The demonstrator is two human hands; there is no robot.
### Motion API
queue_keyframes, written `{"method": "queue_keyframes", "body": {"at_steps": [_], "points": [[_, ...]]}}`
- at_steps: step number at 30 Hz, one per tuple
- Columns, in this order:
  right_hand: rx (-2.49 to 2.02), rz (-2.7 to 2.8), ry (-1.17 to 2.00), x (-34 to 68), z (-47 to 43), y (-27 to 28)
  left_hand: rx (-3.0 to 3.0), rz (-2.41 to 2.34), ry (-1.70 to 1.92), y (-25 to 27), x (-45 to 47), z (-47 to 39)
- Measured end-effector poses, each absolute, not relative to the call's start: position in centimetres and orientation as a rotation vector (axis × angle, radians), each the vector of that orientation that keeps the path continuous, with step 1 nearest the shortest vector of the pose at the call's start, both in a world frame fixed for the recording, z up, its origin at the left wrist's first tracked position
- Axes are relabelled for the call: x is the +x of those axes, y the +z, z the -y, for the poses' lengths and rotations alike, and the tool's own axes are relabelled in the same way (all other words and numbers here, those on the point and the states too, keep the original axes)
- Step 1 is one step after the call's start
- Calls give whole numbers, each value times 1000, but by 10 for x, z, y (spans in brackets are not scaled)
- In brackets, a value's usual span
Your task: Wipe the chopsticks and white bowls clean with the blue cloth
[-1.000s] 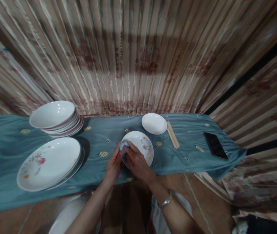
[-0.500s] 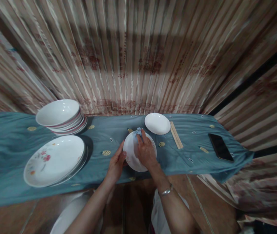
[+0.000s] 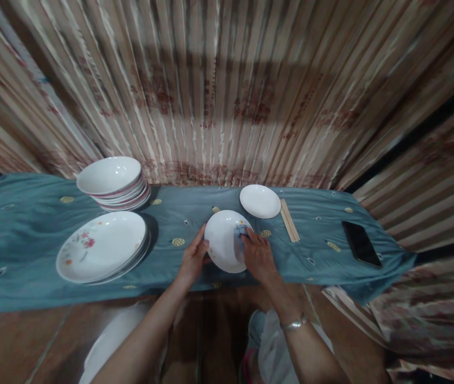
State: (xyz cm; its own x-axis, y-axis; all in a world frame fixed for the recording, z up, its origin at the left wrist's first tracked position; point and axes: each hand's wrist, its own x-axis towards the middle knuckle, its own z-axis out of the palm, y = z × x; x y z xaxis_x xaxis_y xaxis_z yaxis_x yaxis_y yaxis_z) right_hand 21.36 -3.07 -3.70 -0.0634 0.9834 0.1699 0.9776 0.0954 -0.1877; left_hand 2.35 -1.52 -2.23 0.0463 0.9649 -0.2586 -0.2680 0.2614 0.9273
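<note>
The person's left hand [image 3: 194, 256] is grasping the left rim of a small white plate [image 3: 225, 242], its thumb lying at the edge and the other fingers partly hidden. The right hand [image 3: 259, 256] is holding a crumpled blue cloth [image 3: 241, 230] under its bent fingers and pressing it onto the plate's right side — its thumb is not showing clearly. The plate is facing up at the near middle of the table, above a blue-green tablecloth [image 3: 174, 213]; whether its underside is touching the fabric, one cannot tell. A silver bracelet [image 3: 294, 323] is circling the right wrist.

To the left, a stack of larger plates [image 3: 102, 248] is sitting near the person, the top one showing red and orange flowers, while a stack of bowls [image 3: 110, 178] is standing just beyond it on the far side. Right of the middle, a white dish [image 3: 261, 201] is lying near the far edge, with wooden chopsticks [image 3: 289, 221] resting just to its right. Farther right, a black phone [image 3: 361, 244] is lying flat — well apart from both hands.
</note>
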Motion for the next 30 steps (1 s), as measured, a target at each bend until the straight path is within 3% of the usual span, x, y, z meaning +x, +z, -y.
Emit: {"method": "queue_keyframes", "body": {"at_steps": [16, 30], "points": [[-1375, 2070, 590, 185, 70, -27, 850, -1042, 1106, -28, 25, 16], [-1213, 1933, 578, 158, 28, -21, 850, -1081, 1123, -29, 31, 14]]}}
